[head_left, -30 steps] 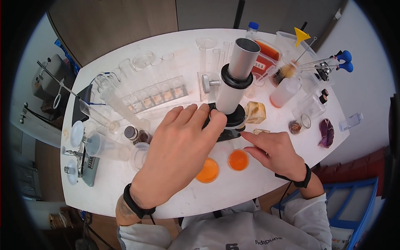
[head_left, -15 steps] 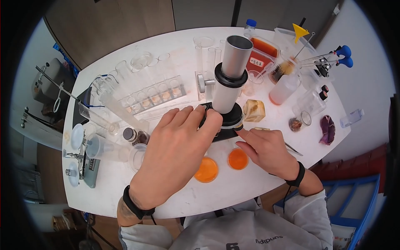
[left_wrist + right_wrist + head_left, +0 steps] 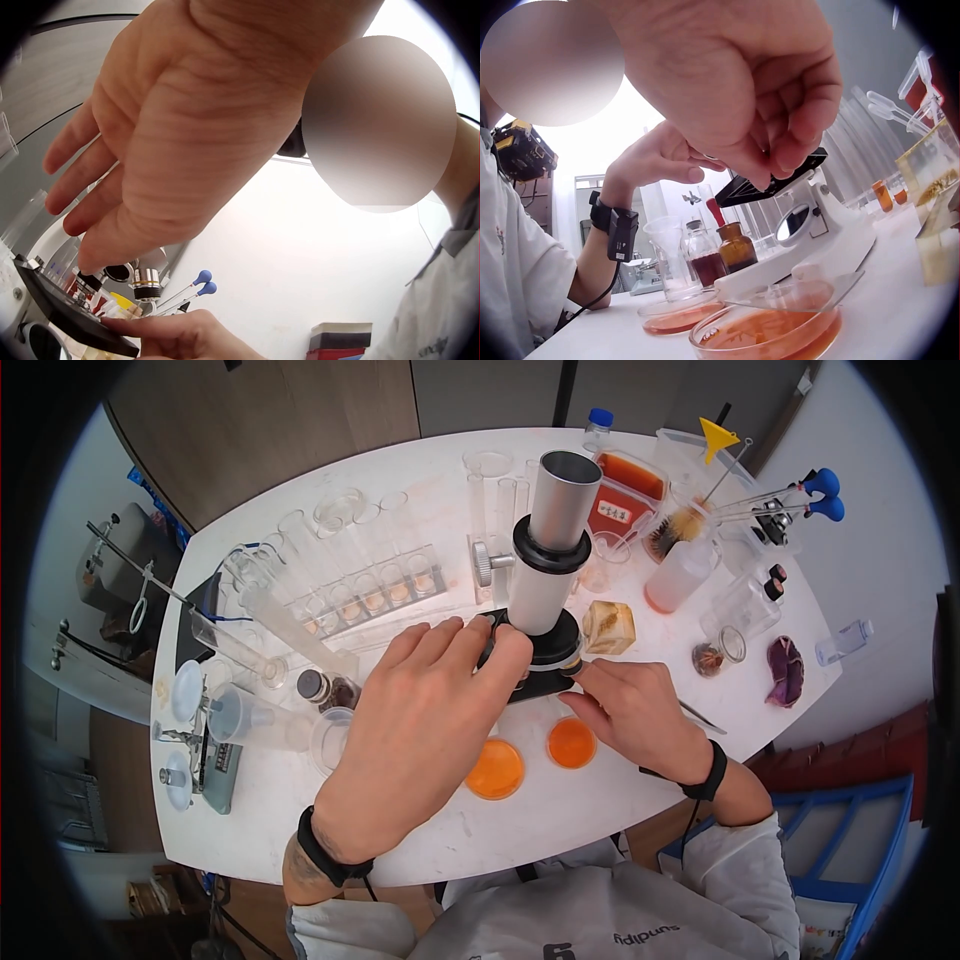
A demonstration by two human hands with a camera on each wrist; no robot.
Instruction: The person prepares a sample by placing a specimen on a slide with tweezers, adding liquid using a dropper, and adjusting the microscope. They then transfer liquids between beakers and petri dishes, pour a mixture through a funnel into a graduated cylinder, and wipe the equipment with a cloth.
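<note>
A microscope with a silver tube stands mid-table. My left hand reaches over its left side, thumb by the black nosepiece. Its fingers extend loosely in the left wrist view, near the objectives. Thumb and index finger of my right hand pinch at the right edge of the black stage; I cannot tell whether a slide is between them. Below the stage is a round mirror. Two dishes of orange liquid, a larger dish and a smaller dish, lie in front.
Tweezers lie right of my right hand. Behind them are a yellowish block and a wash bottle. At left stand a balance, a brown bottle and a test tube rack. A glass plate overlaps the near dish.
The microscope and both hands sit slightly further left in the head view than a second ago. The right fingers have shifted a little at the stage edge; the tweezers have come into sight.
</note>
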